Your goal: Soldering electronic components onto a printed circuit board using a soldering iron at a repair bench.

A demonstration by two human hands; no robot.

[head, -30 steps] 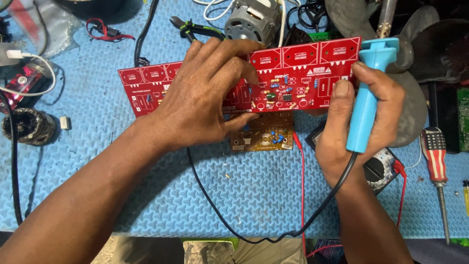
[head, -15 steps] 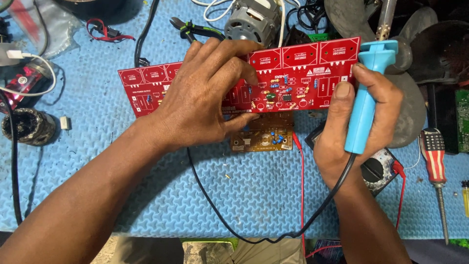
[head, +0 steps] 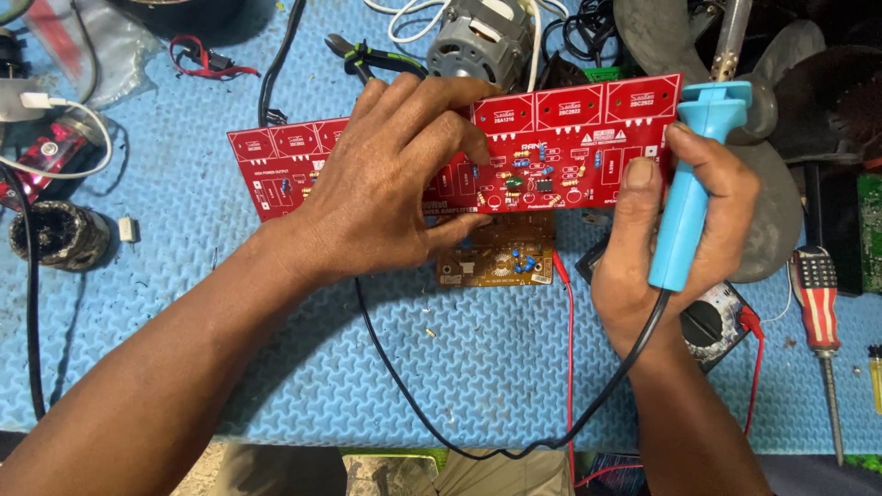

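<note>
The blue foam mat (head: 441, 367) covers the whole work surface, and everything else is placed here relative to the long red circuit board (head: 560, 156) lying across its upper middle. Next in size is the grey fan blade (head: 781, 184) off the board's right end, partly hidden behind the right hand. Above the board's top edge sits a small grey motor (head: 480, 39) with green-handled pliers (head: 377, 60) just to its left.

The left hand (head: 386, 184) lies flat over the board's middle, fingers spread and bent, fingertips pressing on the red face and thumb hooked under the lower edge, so it grips the board rather loosely. The right hand (head: 684, 230) is at the board's right end: its fingers are curled tight around the blue handle of a soldering iron (head: 689, 193), held upright with the metal shaft pointing away above the board, while its thumb rests on the board's right corner.

Just below the board, touching its lower edge, lies a small brown circuit board (head: 496, 262). Under the right wrist a multimeter (head: 712, 321) shows in part, and a screwdriver (head: 818, 321) with a striped handle lies further right.

Compared with the earlier views almost nothing has changed: both hands, the board and the iron sit in the same places, with only a slight drift of the view. The work appears paused in a steady hold.
</note>
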